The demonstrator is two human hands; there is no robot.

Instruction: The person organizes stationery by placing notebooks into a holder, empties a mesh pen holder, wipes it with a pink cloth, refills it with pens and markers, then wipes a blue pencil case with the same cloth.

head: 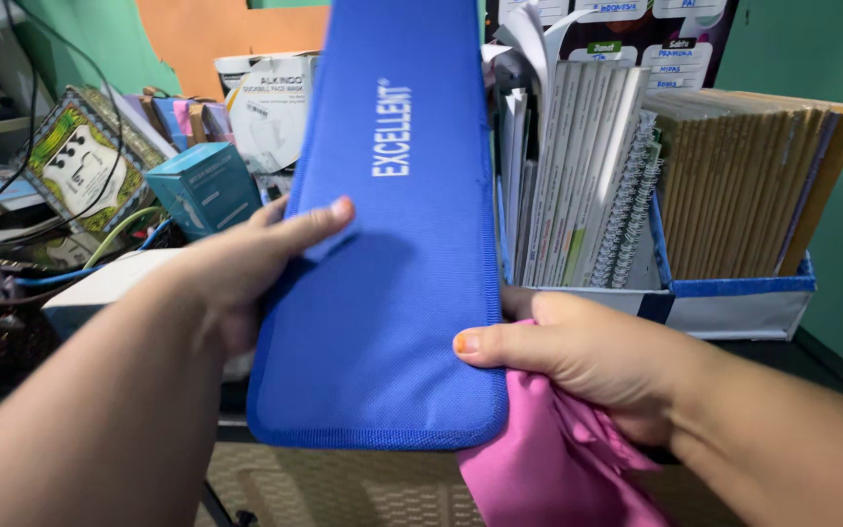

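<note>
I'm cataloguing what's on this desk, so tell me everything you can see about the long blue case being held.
The long blue fabric case is flat, narrow and woven-looking, like nylon, with stitched piping round its rounded near corners and white lettering along its length. It runs away from the camera, its far end out of frame. The left hand grips its left edge, thumb on top; the right hand, also holding a pink cloth, pinches its right edge. It passes beside a box of notebooks.

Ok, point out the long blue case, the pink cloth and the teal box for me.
long blue case (382, 293): head view, middle of its fabric face.
pink cloth (548, 459): head view, fold hanging below the right hand.
teal box (205, 187): head view, its front side.
</note>
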